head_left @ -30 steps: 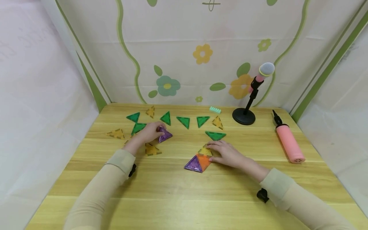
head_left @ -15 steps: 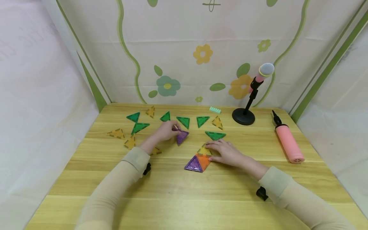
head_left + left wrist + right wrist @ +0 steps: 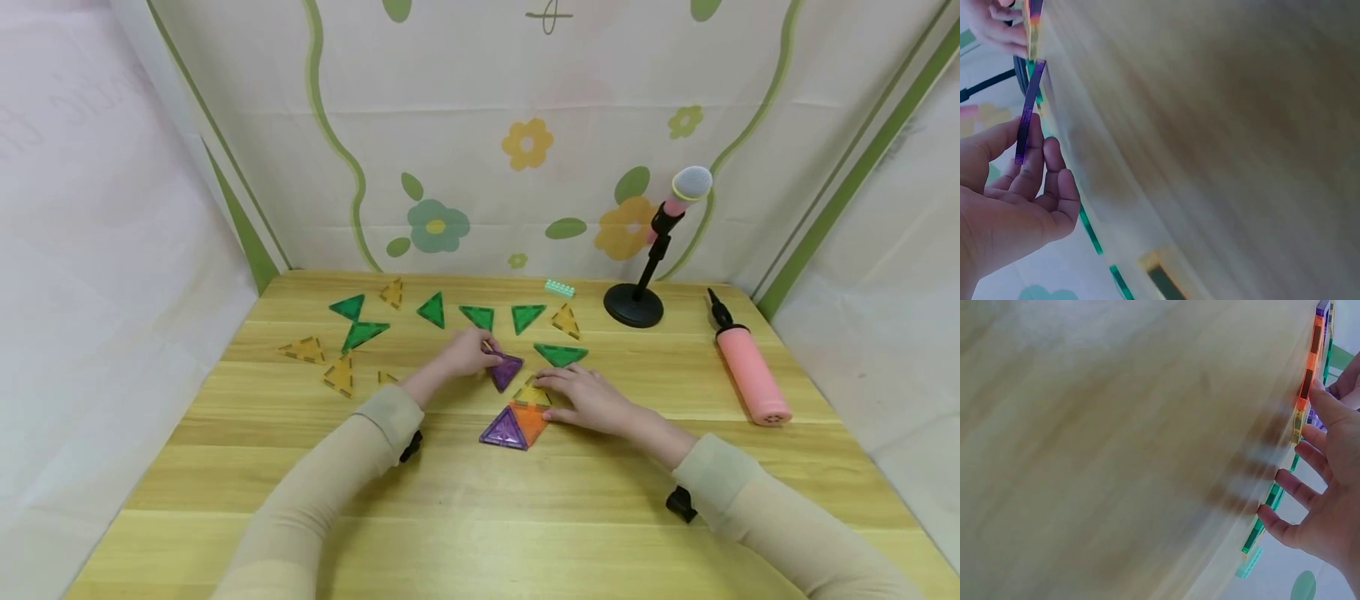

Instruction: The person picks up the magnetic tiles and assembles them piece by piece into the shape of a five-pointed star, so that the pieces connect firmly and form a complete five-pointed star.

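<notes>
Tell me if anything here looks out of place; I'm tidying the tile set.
Nothing damaged or spilled. Odd among the flat triangles: a mint toy brick, a toy microphone on its stand, and a pink pump lying at the table's right side.

A toy microphone on a black stand and a pink hand pump sit near the tabletop's far right corner; a small mint brick lies at the far edge.

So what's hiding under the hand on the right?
The right hand rests flat on the table, its fingers touching the yellow triangle and orange triangle. Whatever lies beneath the palm is covered and cannot be seen.
</notes>
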### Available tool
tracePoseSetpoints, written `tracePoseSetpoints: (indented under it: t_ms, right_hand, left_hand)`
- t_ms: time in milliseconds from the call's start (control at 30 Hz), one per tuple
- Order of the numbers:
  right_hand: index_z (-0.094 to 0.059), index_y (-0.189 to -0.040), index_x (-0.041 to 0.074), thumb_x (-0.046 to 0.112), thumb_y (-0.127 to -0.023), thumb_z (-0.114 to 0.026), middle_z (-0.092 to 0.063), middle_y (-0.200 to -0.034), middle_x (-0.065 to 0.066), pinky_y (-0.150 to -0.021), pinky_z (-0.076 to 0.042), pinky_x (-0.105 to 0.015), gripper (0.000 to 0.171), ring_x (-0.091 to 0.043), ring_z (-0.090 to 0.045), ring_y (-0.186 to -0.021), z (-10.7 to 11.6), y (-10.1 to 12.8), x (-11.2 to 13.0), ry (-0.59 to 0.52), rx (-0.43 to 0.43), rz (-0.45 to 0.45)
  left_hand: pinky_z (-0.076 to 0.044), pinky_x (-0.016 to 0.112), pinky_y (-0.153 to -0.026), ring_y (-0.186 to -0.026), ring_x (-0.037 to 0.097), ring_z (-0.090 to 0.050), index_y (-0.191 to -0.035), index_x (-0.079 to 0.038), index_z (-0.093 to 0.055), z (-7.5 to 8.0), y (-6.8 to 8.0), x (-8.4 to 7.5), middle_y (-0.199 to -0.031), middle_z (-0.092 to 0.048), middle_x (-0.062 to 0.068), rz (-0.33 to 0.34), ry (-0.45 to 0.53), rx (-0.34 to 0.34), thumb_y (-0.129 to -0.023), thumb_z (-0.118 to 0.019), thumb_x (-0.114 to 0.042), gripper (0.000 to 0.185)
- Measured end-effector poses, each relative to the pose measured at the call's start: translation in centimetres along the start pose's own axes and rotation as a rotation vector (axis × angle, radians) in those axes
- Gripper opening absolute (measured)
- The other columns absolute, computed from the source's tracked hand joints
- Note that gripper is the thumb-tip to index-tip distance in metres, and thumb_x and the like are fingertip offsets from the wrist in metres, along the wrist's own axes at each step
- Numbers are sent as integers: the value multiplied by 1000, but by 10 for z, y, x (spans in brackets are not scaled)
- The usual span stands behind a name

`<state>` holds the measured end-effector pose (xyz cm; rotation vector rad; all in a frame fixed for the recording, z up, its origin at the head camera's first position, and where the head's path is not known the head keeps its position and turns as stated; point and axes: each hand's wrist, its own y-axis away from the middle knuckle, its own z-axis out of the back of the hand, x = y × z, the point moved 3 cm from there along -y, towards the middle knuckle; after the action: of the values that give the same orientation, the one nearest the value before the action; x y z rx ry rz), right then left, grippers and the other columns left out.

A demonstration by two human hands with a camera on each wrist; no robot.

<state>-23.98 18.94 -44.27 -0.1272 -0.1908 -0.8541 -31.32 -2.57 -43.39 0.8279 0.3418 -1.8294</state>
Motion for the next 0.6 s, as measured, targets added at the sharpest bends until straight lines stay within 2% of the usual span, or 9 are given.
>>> tracePoseSetpoints:
  t_ms: [133, 300, 600]
  right_hand:
    - [-54, -134, 18, 47, -89, -61, -48, -141, 0, -89, -42, -53, 54, -27, -44, -124, 0, 1, 0, 10, -2, 5]
    - [-54, -134, 18, 47, -89, -61, -48, -141, 0, -90, -42, -53, 54, -27, -43, -125, -1, 1, -1, 11, -6, 5]
    - [-54, -134, 20, 49, -88, -60, -49, -140, 2, -89, -43, -52, 54, -25, -44, -123, -4, 0, -3, 17, -13, 2]
  left_hand:
    - [-41, 22, -52, -62, 11, -52, -96, -10, -65, -6, -2, -3, -84, -62, 3, 2, -4, -2, -89, -67, -22, 14]
    - [-42, 22, -54, -63, 12, -52, -94, -8, -65, -10, -2, -4, -83, -61, 3, -6, 2, -11, -87, -69, -22, 16]
    - [-46, 23, -62, -68, 12, -55, -91, -9, -66, -16, -3, -2, -84, -62, 2, -52, -98, 9, -85, -71, -25, 18]
